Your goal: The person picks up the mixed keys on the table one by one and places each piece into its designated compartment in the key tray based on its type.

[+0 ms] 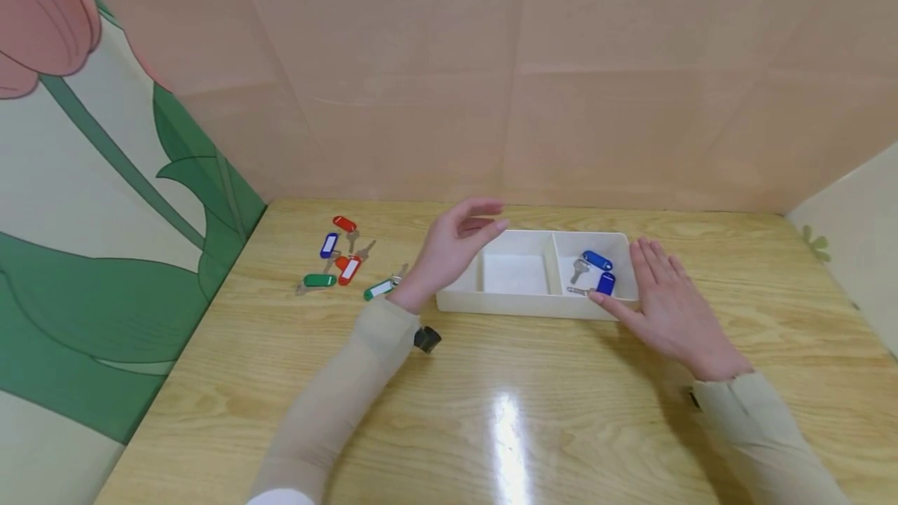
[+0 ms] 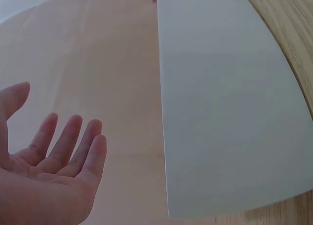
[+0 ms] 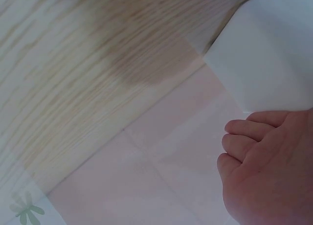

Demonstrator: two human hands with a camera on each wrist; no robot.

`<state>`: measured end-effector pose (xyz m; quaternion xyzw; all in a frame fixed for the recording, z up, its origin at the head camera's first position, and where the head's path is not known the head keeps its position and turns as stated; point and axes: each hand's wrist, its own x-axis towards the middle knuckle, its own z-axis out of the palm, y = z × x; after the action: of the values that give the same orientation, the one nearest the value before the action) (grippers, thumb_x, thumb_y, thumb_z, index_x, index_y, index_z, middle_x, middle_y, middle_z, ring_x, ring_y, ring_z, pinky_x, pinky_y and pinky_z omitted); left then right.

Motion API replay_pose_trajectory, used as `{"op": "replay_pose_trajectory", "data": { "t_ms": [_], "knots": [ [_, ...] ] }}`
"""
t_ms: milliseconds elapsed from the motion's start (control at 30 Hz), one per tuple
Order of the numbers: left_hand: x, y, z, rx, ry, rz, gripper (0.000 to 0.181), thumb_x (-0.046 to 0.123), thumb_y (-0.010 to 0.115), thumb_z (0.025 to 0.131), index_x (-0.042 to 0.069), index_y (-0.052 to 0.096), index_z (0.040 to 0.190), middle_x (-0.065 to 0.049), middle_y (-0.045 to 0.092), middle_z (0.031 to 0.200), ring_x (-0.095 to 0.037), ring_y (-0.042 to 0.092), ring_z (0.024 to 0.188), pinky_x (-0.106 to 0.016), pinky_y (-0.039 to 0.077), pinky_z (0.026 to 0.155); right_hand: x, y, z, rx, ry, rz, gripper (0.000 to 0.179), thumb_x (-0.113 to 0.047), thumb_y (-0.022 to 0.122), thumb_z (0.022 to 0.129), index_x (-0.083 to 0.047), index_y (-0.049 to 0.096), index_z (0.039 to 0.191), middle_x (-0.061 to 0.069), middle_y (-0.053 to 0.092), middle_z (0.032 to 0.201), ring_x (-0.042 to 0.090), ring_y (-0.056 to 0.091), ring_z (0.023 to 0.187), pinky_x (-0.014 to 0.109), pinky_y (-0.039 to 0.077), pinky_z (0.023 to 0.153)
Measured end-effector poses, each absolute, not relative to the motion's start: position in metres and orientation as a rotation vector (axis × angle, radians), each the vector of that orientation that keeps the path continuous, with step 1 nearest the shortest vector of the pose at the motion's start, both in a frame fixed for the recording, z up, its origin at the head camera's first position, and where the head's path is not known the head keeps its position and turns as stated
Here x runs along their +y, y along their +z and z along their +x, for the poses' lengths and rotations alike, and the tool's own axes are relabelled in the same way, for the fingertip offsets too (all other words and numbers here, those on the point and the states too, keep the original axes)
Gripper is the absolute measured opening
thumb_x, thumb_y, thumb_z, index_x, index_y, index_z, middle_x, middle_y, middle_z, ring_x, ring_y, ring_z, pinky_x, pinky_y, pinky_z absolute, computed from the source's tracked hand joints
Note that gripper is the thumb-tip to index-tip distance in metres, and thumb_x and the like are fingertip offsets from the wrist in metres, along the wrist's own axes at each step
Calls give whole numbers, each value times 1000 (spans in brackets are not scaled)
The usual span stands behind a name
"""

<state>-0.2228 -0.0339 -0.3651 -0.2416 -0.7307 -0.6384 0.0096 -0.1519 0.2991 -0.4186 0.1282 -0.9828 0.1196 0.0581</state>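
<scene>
A white divided box [image 1: 519,305] sits on the wooden table. Two keys with blue tags [image 1: 597,259] lie in its right compartment; the middle compartment shows bare. Above the box's left end hovers my left hand [image 1: 452,246], its fingers loosely bent and nothing in them. It hides part of the left compartment. My right hand [image 1: 669,310] rests with straight fingers along the box's right end, the thumb over the front rim near the blue tags. In the left wrist view the box's pale wall [image 2: 225,112] stands beside the left hand.
Left of the box lie several tagged keys: a red tag [image 1: 344,223] at the back, a blue tag [image 1: 329,245], another red tag [image 1: 349,271], a green tag [image 1: 319,280] and a second green tag [image 1: 380,289] near my left wrist. A pinkish wall [image 1: 519,100] rises behind the table.
</scene>
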Motion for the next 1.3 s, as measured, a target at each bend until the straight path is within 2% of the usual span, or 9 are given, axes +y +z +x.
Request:
{"op": "replay_pose_trajectory", "data": {
  "t_ms": [333,500,800,1300],
  "knots": [
    [-44,-365,-216,-2314,-2001,-707,35,26,71,99,12,65,130,1,66,126,-14,63,114,-27,50,99,299,-418,-151,-2981,372,386,106,-63,56,97,3,1,160,30,4,164,44,2,152,52,-5,121],
    [-49,-367,-213,-2320,-1993,-710,34,24,70,100,11,65,131,1,66,125,-15,63,113,-28,50,99,300,-419,-151,-2975,358,387,106,-63,56,97,2,0,160,29,3,165,40,-4,152,53,-5,121],
    [-60,-370,-209,-2316,-1980,-694,34,25,69,100,11,65,131,3,66,127,-18,63,115,-29,49,100,300,-420,-153,-2971,361,398,106,-63,56,97,2,0,160,30,4,164,41,-2,152,54,-4,121],
    [-78,-383,-207,-2302,-2044,-639,36,19,69,100,7,62,134,-6,64,131,-23,61,118,-34,49,102,301,-422,-153,-2966,355,397,107,-63,56,97,1,0,160,29,4,164,40,-3,152,53,-4,121]
  ]
}}
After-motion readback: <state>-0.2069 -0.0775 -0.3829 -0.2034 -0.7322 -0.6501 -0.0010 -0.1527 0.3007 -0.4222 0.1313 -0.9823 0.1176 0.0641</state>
